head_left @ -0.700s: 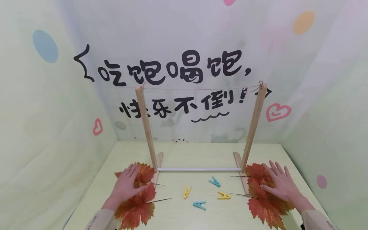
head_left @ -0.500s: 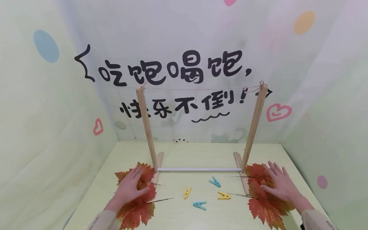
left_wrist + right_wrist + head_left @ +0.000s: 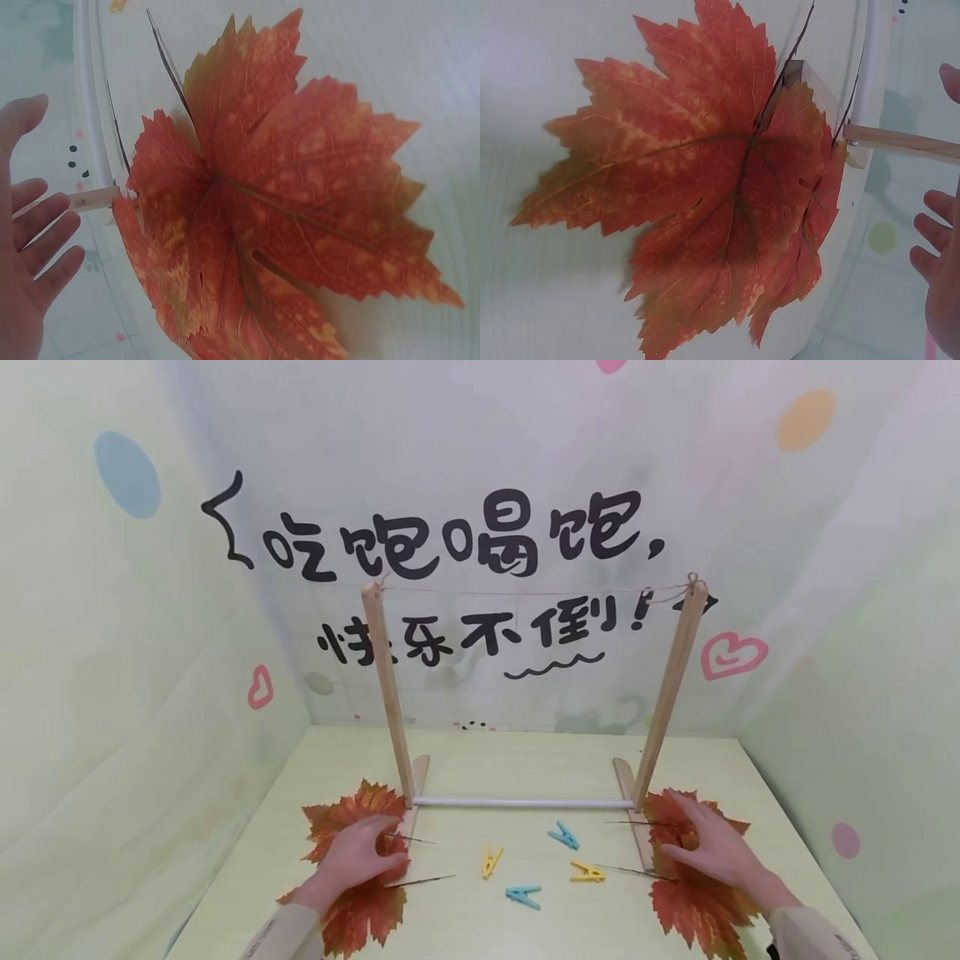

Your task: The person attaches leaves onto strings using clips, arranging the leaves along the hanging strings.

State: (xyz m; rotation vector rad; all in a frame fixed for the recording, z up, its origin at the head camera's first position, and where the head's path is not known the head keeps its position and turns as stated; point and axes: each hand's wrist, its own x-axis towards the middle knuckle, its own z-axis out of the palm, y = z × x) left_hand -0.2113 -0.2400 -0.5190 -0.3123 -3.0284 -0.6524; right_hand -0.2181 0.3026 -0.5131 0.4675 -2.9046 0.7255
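In the head view my left hand (image 3: 358,858) is over two red-orange artificial maple leaves, a rear leaf (image 3: 333,822) and a front leaf (image 3: 363,917), whose thin dark stems point inward. On the other side, my right hand (image 3: 712,850) is over a similar pair, a rear leaf (image 3: 666,814) and a front leaf (image 3: 705,912). Both hands have relaxed fingers and hold nothing. The left wrist view shows the left hand (image 3: 34,255) with spread fingers beside a leaf (image 3: 307,180). The right wrist view catches only part of the right hand (image 3: 945,277), at the edge, apart from its leaf (image 3: 682,165).
A wooden stand with a left post (image 3: 388,693), a right post (image 3: 670,693) and a white crossbar (image 3: 525,802) rises behind the leaves. String (image 3: 525,592) spans the post tops. Several clothespins, such as a yellow clothespin (image 3: 491,862) and a blue clothespin (image 3: 522,896), lie between the hands.
Both hands have shifted inward, and their fingers, straighter before, are now more bent. More of the outer leaf edges shows. The head view has shifted slightly; clothespins and stand stay in place.
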